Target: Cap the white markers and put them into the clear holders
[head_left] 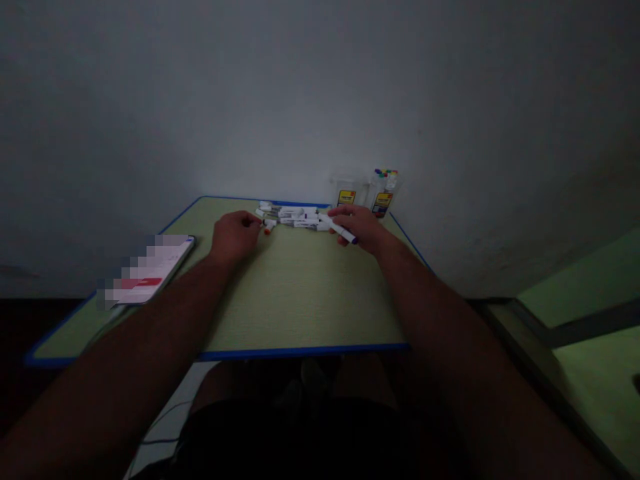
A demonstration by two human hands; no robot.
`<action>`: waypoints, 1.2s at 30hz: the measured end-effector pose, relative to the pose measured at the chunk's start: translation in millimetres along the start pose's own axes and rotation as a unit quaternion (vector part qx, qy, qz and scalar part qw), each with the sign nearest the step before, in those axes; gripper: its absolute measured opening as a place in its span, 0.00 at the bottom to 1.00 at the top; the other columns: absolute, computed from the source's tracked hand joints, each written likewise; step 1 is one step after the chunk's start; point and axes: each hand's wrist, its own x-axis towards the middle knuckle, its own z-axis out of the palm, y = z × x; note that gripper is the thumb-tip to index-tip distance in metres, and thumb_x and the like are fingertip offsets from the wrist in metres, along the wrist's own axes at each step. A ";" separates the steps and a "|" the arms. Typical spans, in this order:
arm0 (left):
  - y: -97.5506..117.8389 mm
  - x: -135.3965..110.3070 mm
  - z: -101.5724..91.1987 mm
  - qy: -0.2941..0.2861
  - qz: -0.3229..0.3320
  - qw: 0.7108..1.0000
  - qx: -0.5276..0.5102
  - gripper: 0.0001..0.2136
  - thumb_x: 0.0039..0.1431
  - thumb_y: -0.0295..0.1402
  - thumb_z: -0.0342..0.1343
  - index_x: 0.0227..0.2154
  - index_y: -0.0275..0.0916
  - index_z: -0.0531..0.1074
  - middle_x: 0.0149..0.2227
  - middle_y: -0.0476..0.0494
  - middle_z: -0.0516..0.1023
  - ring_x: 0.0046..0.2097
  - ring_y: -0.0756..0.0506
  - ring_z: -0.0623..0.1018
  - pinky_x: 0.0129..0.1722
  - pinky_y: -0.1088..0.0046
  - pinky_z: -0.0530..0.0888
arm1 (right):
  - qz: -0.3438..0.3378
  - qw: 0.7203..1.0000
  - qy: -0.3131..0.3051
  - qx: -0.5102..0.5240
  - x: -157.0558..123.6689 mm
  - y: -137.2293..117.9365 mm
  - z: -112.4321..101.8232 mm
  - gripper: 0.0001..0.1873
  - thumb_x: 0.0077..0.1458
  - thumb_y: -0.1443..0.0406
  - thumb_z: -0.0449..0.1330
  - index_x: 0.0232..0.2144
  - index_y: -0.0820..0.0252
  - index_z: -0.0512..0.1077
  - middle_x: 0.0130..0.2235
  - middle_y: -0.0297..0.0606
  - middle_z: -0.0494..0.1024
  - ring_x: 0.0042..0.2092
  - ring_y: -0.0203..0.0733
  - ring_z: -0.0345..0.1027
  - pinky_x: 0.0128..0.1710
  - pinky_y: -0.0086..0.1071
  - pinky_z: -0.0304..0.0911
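My right hand point(357, 225) is closed around a white marker point(339, 229) with a dark purple end pointing toward me and to the right. My left hand point(237, 233) has its fingers pinched together at the left end of the marker pile; what they hold, if anything, is too small and dark to make out. Right beside those fingertips lies a short white piece with an orange-red end point(270, 227). Between both hands several white markers point(299, 215) lie heaped along the table's far side.
Behind my right hand stand a clear plastic container point(347, 190) with a yellow label and a second container point(383, 195) full of colour-tipped markers. A phone or tablet point(155, 270) lies at left with a cable. The table point(305, 293) has a blue edge; a wall rises behind it.
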 end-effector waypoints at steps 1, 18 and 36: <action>-0.1 0.1 0.0 0.000 0.003 1.000 -0.002 0.10 0.57 0.33 0.58 0.38 0.39 0.82 0.41 0.39 0.85 0.43 0.40 0.81 0.44 0.66 0.72 | 0.000 1.000 -0.001 0.010 0.2 -0.4 -0.1 0.08 0.60 0.74 0.59 0.41 0.62 0.74 0.26 0.36 0.79 0.18 0.33 0.66 0.16 0.26 0.62; 2.7 -2.7 -2.7 -0.004 0.005 1.000 -0.009 0.09 0.57 0.35 0.58 0.37 0.39 0.82 0.40 0.38 0.85 0.42 0.39 0.80 0.44 0.64 0.72 | -0.010 0.991 -0.042 0.124 -4.9 -7.8 3.0 0.05 0.63 0.72 0.58 0.39 0.61 0.72 0.31 0.38 0.80 0.26 0.34 0.74 0.24 0.26 0.68; 5.5 -7.2 2.1 -0.006 0.041 0.999 -0.005 0.09 0.57 0.35 0.57 0.35 0.40 0.82 0.38 0.42 0.85 0.41 0.41 0.81 0.43 0.66 0.72 | 0.026 0.999 0.001 0.023 11.0 15.2 -1.7 0.09 0.50 0.76 0.60 0.28 0.59 0.67 0.23 0.31 0.74 0.24 0.34 0.67 0.24 0.27 0.61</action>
